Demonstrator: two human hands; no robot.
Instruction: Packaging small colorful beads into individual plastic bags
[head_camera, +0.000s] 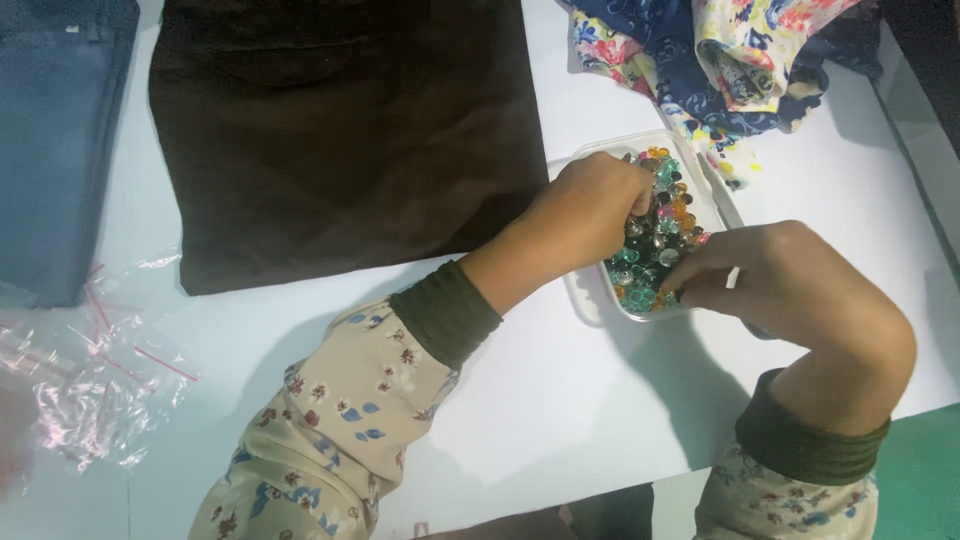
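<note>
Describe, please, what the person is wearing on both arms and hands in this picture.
Both arms wear long cream sleeves printed with small flowers and leaves in blue and reddish brown. Each sleeve ends in a ribbed, dark olive-green cuff at the wrist. The left hand and the right hand are bare: no gloves, rings, watch or bracelet show from this head view.

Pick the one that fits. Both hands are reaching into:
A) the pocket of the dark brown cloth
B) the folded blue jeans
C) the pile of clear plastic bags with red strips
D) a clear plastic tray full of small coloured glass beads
D: the left hand and the right hand both have their fingers in the clear tray of coloured beads, well apart from the plastic bags, the brown cloth and the jeans.
</note>
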